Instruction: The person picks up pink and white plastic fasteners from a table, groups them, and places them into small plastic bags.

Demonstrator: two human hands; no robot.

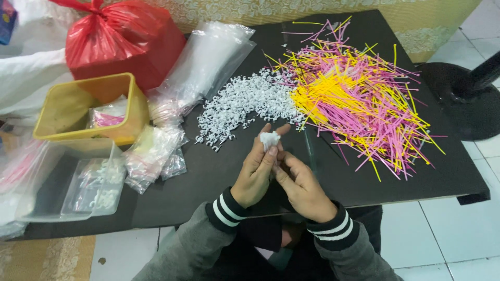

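My left hand (258, 169) holds a small bunch of white plastic clips (270, 139) between its fingertips, raised just above the black table (208, 177). My right hand (302, 187) sits close beside it, fingers curled and touching the left hand's fingers; whether it holds anything is hidden. Just beyond both hands lies a heap of white plastic clips (242, 106). To its right spreads a large pile of thin pink and yellow plastic sticks (359, 99).
A yellow tub (73, 109) with small filled bags stands at the left, next to clear plastic bags (203, 62) and packed small bags (151, 153). A red bag (122, 39) sits behind. A clear container (78, 187) lies at front left. A black stand base (458, 99) is to the right.
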